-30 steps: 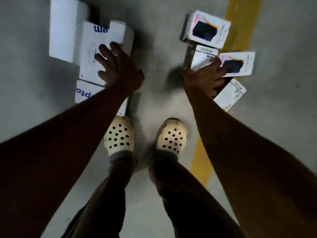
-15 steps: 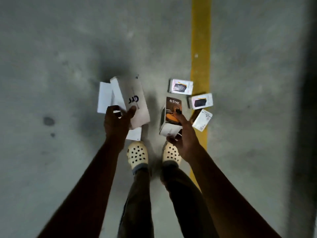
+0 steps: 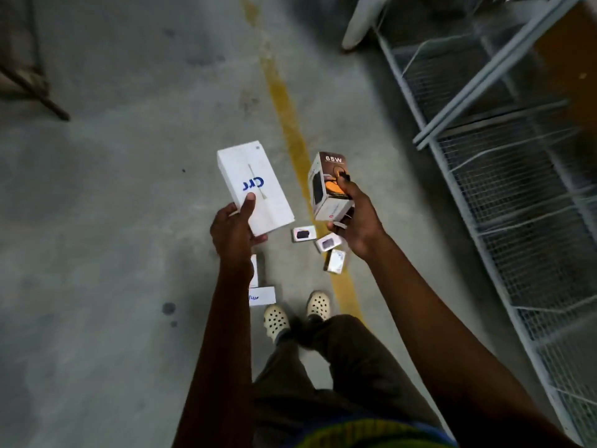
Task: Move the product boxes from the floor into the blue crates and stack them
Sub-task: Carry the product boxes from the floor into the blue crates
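Observation:
My left hand (image 3: 233, 232) grips a flat white box with blue lettering (image 3: 255, 185) by its near end, thumb on top. In my right hand (image 3: 357, 218) is a small box marked 65W (image 3: 328, 185), held upright, fingers curled round its lower part. Both boxes are raised well above the floor. On the concrete below lie three small white boxes (image 3: 303, 233) (image 3: 328, 242) (image 3: 335, 261) by the yellow line, and two white boxes (image 3: 262, 295) (image 3: 254, 270) near my left forearm. No blue crate is in view.
A yellow line (image 3: 284, 111) runs across the grey concrete floor. A white wire-mesh rack (image 3: 517, 189) fills the right side. A dark frame leg (image 3: 35, 88) stands at the upper left. My feet in pale perforated clogs (image 3: 276, 320) stand just behind the boxes.
I have straightened up from the floor, lifting the white box in my left hand and the 65W box in my right. The view has swung right, bringing the wire rack into sight.

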